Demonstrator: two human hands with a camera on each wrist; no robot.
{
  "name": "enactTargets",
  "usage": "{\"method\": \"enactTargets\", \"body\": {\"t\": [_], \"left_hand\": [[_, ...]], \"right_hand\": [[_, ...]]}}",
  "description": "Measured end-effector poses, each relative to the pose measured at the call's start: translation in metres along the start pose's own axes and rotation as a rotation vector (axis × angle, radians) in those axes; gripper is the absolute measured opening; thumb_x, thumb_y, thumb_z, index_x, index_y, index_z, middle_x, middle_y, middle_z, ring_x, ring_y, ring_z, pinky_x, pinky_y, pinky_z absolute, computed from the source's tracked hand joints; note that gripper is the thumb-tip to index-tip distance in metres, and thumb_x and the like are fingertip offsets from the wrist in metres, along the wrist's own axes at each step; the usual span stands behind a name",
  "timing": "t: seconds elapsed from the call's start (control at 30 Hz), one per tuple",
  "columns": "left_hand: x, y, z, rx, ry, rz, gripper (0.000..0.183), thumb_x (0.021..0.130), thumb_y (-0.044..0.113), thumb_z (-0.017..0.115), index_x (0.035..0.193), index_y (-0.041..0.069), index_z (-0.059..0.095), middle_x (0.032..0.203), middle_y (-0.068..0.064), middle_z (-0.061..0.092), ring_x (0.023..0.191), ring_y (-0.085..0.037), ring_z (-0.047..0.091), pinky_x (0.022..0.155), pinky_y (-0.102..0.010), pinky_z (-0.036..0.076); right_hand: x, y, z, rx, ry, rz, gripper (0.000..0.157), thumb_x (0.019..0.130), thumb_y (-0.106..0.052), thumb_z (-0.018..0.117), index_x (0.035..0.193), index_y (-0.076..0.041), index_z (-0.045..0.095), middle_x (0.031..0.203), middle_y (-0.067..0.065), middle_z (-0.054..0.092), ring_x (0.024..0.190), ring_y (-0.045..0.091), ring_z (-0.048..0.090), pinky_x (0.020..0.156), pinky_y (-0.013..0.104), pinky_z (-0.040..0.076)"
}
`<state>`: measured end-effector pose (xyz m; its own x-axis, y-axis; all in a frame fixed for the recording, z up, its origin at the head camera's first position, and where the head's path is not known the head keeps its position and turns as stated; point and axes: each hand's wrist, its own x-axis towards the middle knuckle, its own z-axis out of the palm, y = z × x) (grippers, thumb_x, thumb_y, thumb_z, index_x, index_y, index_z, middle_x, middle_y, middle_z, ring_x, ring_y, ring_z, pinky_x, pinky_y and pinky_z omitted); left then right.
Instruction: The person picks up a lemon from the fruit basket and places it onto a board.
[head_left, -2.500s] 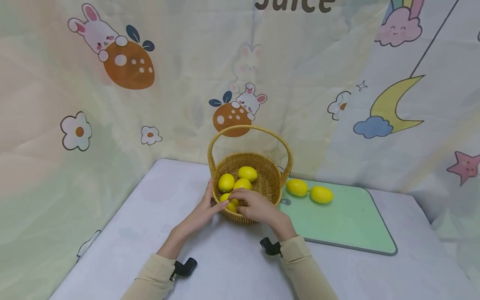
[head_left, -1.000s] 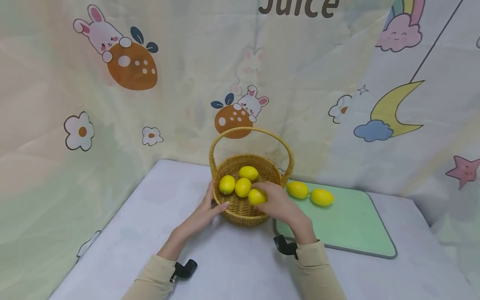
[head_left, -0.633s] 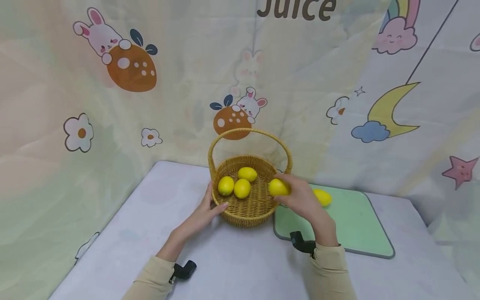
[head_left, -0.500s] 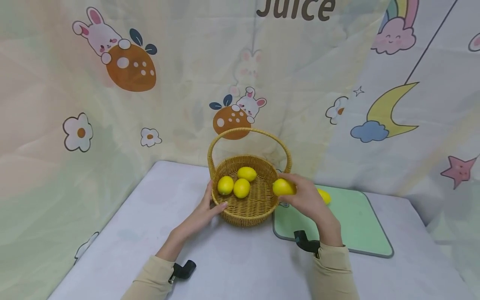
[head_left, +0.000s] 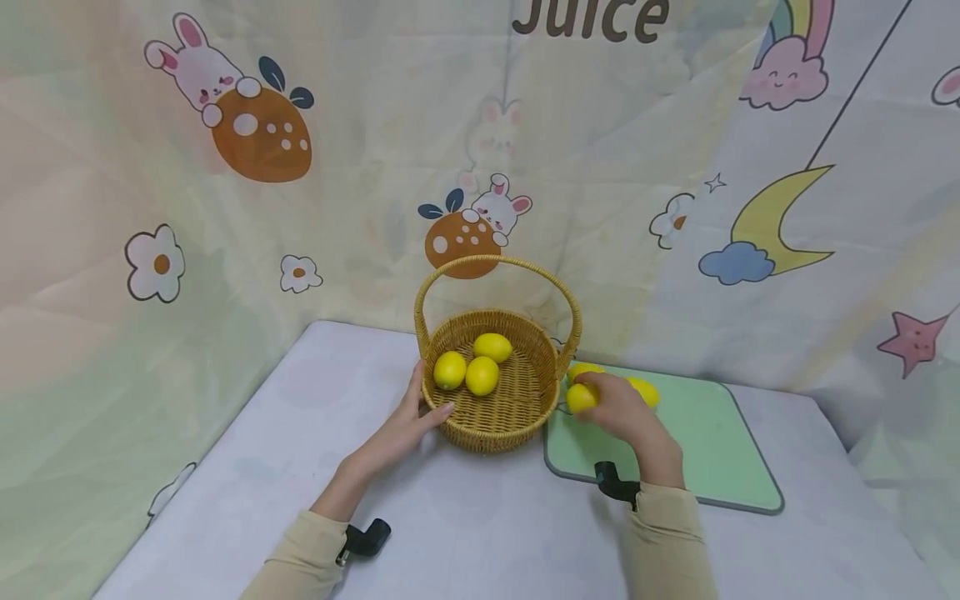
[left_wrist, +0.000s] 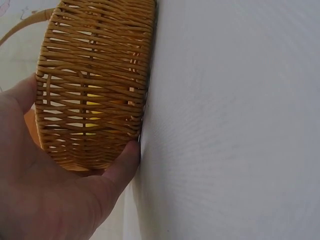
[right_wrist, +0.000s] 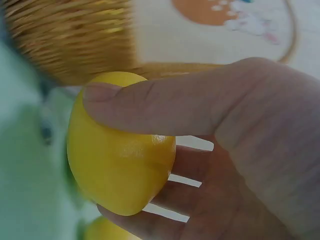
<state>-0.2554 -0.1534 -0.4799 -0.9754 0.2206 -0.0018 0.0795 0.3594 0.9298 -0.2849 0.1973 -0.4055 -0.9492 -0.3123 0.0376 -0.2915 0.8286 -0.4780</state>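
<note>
A round wicker basket (head_left: 517,417) with a tall arched handle stands on the table, with three lemons (head_left: 482,377) inside it at the left and back. My left hand (head_left: 405,417) holds the basket's left side, thumb at the rim; the left wrist view shows a fingertip low on the woven wall. To the right of the basket, my right hand (head_left: 626,412) pinches another lemon (right_wrist: 120,155) between thumb and fingers over the green cutting board (head_left: 712,450). Two more lemons lie on this board, a partly hidden one (head_left: 583,368) behind the hand and another (head_left: 647,392) beside it.
The white table (head_left: 465,533) reaches back to a printed cloth backdrop (head_left: 360,167) close behind the basket. The basket's handle (head_left: 498,260) arches high over its opening. The board has a grey edge (head_left: 750,507).
My right hand has lifted a lemon from the basket's front, carried it right past the rim, and lowered it over the board. My left hand has stayed at the basket.
</note>
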Motion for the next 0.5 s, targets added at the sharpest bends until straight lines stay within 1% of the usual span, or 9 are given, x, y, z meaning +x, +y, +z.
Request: {"method": "enactTargets", "body": {"t": [0.07, 0.17, 0.3, 0.37, 0.5], "left_hand": [[0.0, 0.0, 0.0, -0.001, -0.002, -0.003, 0.099, 0.094, 0.057, 0.058, 0.155, 0.039, -0.017, 0.167, 0.004, -0.012, 0.155, -0.027, 0.01, 0.123, -0.058, 0.01], [0.0, 0.0, 0.0, -0.002, -0.004, 0.003, 0.099, 0.095, 0.056, 0.058, 0.156, 0.037, -0.017, 0.167, 0.003, -0.013, 0.156, -0.027, 0.006, 0.123, -0.058, 0.009], [0.001, 0.001, 0.0, -0.003, -0.002, 0.013, 0.097, 0.096, 0.054, 0.058, 0.156, 0.037, -0.016, 0.167, 0.005, -0.013, 0.156, -0.024, 0.002, 0.123, -0.058, 0.008], [0.001, 0.001, 0.0, -0.003, 0.001, 0.014, 0.096, 0.096, 0.052, 0.058, 0.156, 0.038, -0.016, 0.167, 0.006, -0.012, 0.156, -0.023, 0.0, 0.123, -0.058, 0.008], [0.001, 0.0, 0.001, -0.003, 0.0, 0.015, 0.097, 0.096, 0.052, 0.058, 0.157, 0.035, -0.016, 0.167, 0.005, -0.012, 0.156, -0.024, 0.002, 0.124, -0.057, 0.008]], "right_hand": [[0.003, 0.005, 0.008, -0.014, -0.029, -0.001, 0.05, 0.077, -0.012, 0.076, 0.125, -0.005, 0.065, 0.11, 0.01, 0.068, 0.09, 0.024, 0.056, 0.08, 0.041, 0.046], [0.006, 0.01, 0.017, -0.01, -0.057, 0.001, 0.049, 0.077, -0.012, 0.076, 0.125, -0.006, 0.065, 0.106, 0.008, 0.068, 0.089, 0.023, 0.055, 0.08, 0.04, 0.045], [0.008, 0.011, 0.021, -0.016, -0.065, 0.003, 0.049, 0.077, -0.01, 0.076, 0.124, -0.006, 0.064, 0.103, 0.007, 0.067, 0.087, 0.022, 0.054, 0.079, 0.04, 0.046], [0.008, 0.01, 0.021, -0.021, -0.062, 0.007, 0.052, 0.077, -0.009, 0.075, 0.127, -0.005, 0.063, 0.109, 0.009, 0.068, 0.091, 0.023, 0.056, 0.083, 0.043, 0.047], [0.007, 0.009, 0.019, -0.016, -0.059, 0.023, 0.058, 0.078, -0.009, 0.074, 0.134, -0.003, 0.059, 0.127, 0.016, 0.066, 0.101, 0.028, 0.057, 0.093, 0.051, 0.048]]}}
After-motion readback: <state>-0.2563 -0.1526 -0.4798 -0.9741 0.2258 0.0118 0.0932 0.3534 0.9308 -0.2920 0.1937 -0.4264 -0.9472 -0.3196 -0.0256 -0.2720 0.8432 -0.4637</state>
